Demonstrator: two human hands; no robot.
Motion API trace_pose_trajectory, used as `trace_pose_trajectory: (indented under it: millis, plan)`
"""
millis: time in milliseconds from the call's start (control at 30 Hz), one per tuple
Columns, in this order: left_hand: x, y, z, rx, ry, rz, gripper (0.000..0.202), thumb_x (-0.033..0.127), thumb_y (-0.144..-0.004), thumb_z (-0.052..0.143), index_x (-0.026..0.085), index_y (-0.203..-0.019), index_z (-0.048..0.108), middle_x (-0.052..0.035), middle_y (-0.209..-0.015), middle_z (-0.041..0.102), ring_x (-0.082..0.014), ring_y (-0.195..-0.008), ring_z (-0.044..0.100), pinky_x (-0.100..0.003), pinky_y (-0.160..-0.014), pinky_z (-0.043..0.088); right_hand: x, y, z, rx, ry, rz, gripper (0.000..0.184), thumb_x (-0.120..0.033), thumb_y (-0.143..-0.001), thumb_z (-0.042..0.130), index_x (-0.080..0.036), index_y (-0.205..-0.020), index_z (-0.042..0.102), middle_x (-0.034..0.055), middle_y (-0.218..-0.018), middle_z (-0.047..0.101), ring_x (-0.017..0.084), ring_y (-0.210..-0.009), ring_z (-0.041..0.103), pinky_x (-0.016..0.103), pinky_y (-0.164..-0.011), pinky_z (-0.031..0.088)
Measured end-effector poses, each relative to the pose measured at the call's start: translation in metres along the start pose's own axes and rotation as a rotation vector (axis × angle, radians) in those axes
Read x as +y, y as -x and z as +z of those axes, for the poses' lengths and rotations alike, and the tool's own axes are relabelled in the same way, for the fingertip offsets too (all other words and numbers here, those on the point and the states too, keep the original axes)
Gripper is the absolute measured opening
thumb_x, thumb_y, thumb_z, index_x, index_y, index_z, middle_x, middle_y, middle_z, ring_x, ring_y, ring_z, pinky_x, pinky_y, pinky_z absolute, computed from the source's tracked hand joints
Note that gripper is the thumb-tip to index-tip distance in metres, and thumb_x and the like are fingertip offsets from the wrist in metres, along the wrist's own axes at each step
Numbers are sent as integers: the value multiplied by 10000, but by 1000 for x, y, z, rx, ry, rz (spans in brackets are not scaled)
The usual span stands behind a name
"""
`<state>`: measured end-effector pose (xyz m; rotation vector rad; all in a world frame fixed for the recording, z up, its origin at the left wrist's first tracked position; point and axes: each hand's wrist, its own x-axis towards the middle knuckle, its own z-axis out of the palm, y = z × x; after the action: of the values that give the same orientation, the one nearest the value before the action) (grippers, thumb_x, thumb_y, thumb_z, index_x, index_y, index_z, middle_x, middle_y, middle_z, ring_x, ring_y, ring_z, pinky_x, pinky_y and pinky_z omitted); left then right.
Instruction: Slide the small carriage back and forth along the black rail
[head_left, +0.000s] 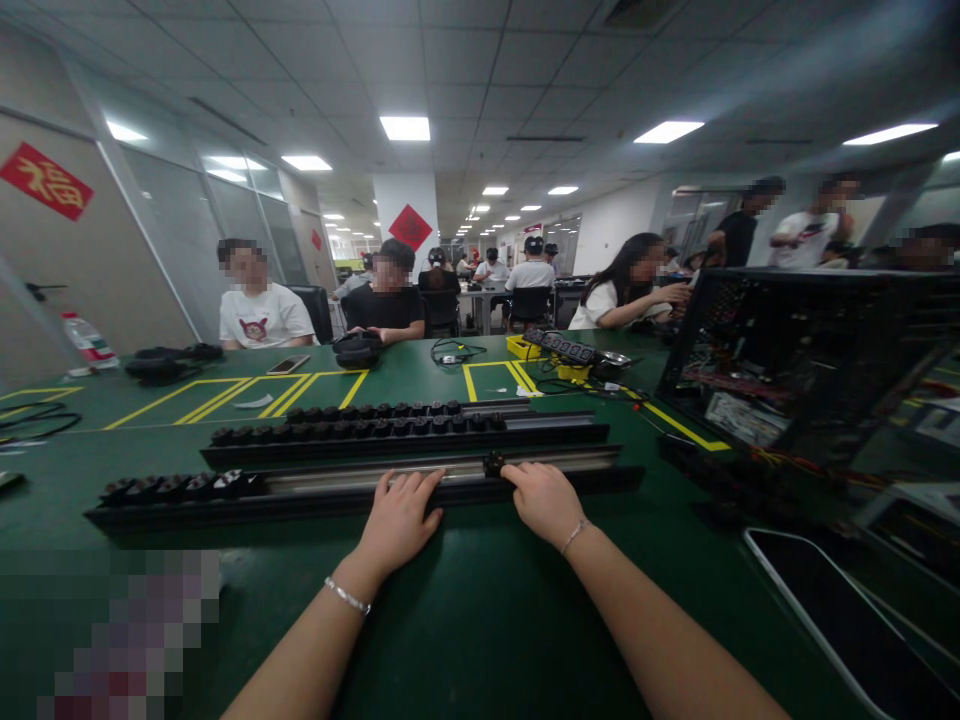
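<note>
A long black rail (330, 492) with a pale metal channel lies across the green table in front of me. Several small black blocks with metal tops (180, 487) sit in a row at its left end. My left hand (403, 515) rests on the middle of this rail, fingers stretched out and holding nothing. Farther right, my right hand (546, 502) has its fingertips closed at a single small black block (493, 463) in the channel; the hand partly hides the grip. Just behind lies another black rail (555, 434), largely filled with similar blocks (360, 428).
An open computer case (802, 360) stands at the right. A phone (825, 620) lies at the front right, with loose dark parts (720, 480) behind it. A power strip (559, 347) and cables lie at the back. Several people sit beyond the table.
</note>
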<state>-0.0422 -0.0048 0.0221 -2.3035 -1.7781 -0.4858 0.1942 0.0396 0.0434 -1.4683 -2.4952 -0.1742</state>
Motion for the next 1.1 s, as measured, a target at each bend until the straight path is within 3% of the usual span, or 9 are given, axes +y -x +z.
trace_pose_trajectory:
  millis: [1100]
  plan:
    - [0, 0, -1, -6, 6, -5, 505, 324, -824, 470, 289, -1323, 399, -39, -1089, 610, -210, -1057, 518, -461, -1054, 208, 16, 1, -6, 15, 32, 67, 320, -112, -792, 404, -241, -992, 618, 34, -884, 649, 166, -857, 559, 271, -738, 339]
